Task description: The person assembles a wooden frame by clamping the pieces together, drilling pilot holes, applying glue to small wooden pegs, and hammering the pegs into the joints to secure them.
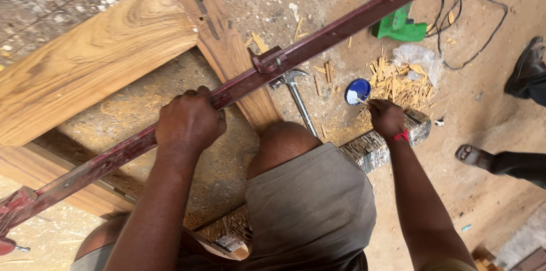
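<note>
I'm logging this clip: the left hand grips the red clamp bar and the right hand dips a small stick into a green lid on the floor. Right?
Not quite. In the head view the lid is blue, not green; the green thing is a tool farther off. The rest holds: the left hand grips the red clamp bar, and the right hand holds a small stick at the lid.

Left hand [190, 120]: closed around a long dark-red bar clamp [239, 86] laid across a wooden frame [96, 60]. Right hand [387, 117]: pinching a small stick [360, 100] at a blue lid [358, 90]. Hammer [297, 97] on the sawdusty floor [483, 106] between them.
</note>
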